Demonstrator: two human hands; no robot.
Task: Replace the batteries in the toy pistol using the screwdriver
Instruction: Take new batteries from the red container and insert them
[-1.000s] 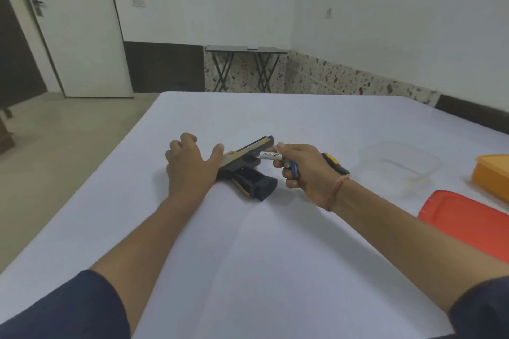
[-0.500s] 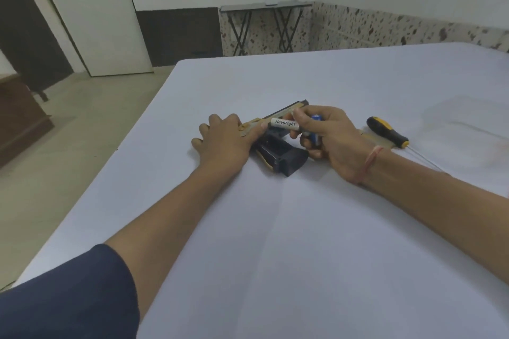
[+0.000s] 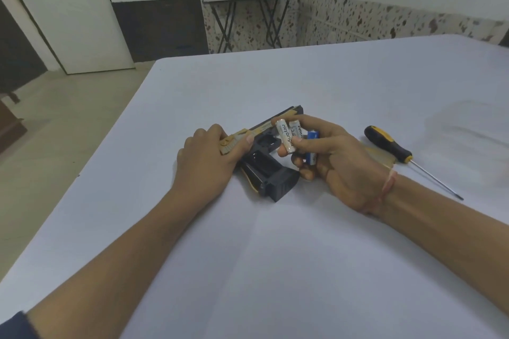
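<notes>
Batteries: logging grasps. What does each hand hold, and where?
Right hand pinches two white batteries near their lower ends, plus a blue battery; left hand grips the toy pistol at its rear.

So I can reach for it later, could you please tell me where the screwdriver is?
In the head view, the screwdriver lies on the white table at the right, just to the right of the right hand and untouched.

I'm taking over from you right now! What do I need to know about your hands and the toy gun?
Left hand grips the toy pistol, which lies on the table.
Right hand holds two white batteries and a blue battery; I cannot tell which are fresh.
Screwdriver lies free to the right.
Done: compartment looks open.
Left: seat fresh batteries, close, screw shut.
</notes>
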